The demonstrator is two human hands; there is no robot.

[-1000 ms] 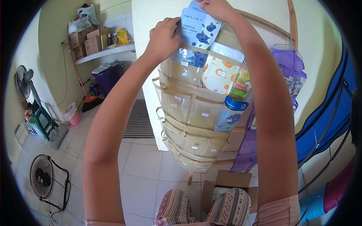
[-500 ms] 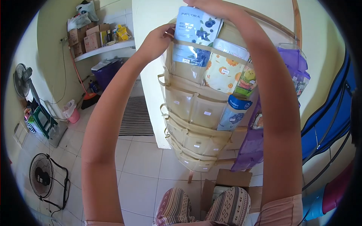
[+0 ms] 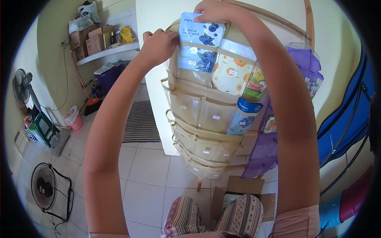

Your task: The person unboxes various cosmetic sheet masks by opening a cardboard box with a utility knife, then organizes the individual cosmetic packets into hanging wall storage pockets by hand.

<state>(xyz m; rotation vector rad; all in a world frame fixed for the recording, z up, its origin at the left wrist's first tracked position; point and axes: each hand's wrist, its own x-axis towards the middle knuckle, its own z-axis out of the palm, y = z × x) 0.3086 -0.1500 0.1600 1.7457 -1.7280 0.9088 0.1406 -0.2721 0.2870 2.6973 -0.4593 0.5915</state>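
Observation:
A blue sheet mask packet (image 3: 198, 33) with blueberry pictures stands partly inside the top left pocket of the beige hanging organizer (image 3: 186, 99). My right hand (image 3: 212, 12) pinches the packet's top edge. At the pocket's upper left corner, my left hand (image 3: 160, 43) has its fingers closed by the rim; what they grip is too small to tell. Beside the packet, a white packet with orange flowers (image 3: 232, 71) and a green packet (image 3: 256, 83) fill neighbouring pockets. One row lower on the right sits another blue blueberry packet (image 3: 244, 115).
A purple organizer (image 3: 264, 152) hangs behind on the right. An open cardboard box (image 3: 246, 185) lies on the floor by my knees. Boxes stand on a shelf (image 3: 107, 52) at the back left. A fan (image 3: 43, 185) is at the lower left.
The view has shifted slightly. My right hand has come down over the packet's top edge, and its fingertips now show. My left hand stays by the pocket's corner.

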